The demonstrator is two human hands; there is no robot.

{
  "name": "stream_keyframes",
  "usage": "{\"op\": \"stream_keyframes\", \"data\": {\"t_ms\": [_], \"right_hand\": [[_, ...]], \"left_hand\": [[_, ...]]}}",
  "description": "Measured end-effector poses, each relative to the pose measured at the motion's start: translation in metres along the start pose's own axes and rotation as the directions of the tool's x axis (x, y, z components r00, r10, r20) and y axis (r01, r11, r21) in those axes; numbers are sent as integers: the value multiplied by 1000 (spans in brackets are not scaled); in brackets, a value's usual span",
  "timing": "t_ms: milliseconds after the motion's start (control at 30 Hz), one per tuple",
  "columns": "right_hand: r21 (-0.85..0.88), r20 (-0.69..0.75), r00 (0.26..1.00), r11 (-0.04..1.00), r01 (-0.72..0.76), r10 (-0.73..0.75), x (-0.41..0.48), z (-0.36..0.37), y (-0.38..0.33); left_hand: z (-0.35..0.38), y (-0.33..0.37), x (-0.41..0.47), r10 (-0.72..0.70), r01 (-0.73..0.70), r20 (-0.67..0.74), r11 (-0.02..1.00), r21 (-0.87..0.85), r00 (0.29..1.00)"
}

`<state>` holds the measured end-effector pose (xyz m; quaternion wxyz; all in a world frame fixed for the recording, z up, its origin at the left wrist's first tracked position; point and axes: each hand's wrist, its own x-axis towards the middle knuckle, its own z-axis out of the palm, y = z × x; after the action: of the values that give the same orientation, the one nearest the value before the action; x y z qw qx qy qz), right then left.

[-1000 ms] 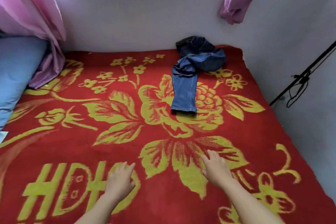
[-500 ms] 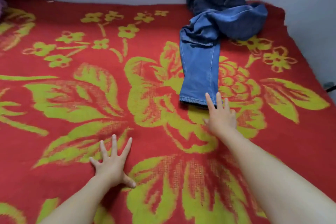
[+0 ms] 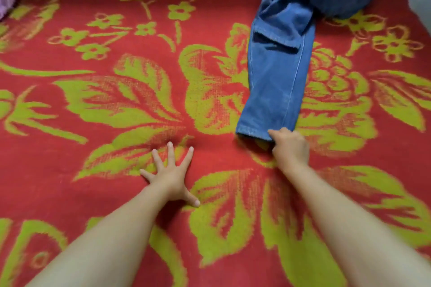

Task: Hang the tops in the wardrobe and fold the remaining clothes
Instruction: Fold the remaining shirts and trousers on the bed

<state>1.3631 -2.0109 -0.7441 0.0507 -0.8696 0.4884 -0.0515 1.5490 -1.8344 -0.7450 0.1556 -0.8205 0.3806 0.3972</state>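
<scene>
Jeans [image 3: 279, 77]: on the bed's red blanket [image 3: 93, 105], one leg stretched toward the person, the rest bunched at the far edge.
Right hand [image 3: 290, 148]: fingers curled round the leg's hem [image 3: 250, 131].
Left hand [image 3: 171, 176]: fingers spread, pressing flat on the blanket.
Handling: denim, probably soft, weighty and not slippery; the hem should give a firm hold.

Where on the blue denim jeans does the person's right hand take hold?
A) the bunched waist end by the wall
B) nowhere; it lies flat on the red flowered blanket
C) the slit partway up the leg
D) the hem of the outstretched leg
D: the right hand curls its fingers round the hem of the blue denim jeans at the near end of the outstretched leg, while the left hand lies spread flat on the red flowered blanket.
</scene>
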Motion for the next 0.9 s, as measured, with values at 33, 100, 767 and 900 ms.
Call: {"op": "stream_keyframes", "data": {"t_ms": [33, 100, 767, 900], "right_hand": [[60, 7, 1000, 998, 14, -15, -31, -2, -7], [143, 113, 993, 990, 7, -24, -86, -11, -10], [250, 327, 846, 902, 353, -422, -434, -209, -125], [226, 487, 787, 925, 305, -379, -472, -240, -146]], "left_hand": [[-3, -1, -2, -6, 6, -14, 1000, -6, 1000], [4, -6, -15, -5, 5, -86, 1000, -3, 996], [119, -69, -367, 129, -6, -10, -32, -999, 992], [139, -125, -430, 167, -79, -86, -48, -996, 982]]}}
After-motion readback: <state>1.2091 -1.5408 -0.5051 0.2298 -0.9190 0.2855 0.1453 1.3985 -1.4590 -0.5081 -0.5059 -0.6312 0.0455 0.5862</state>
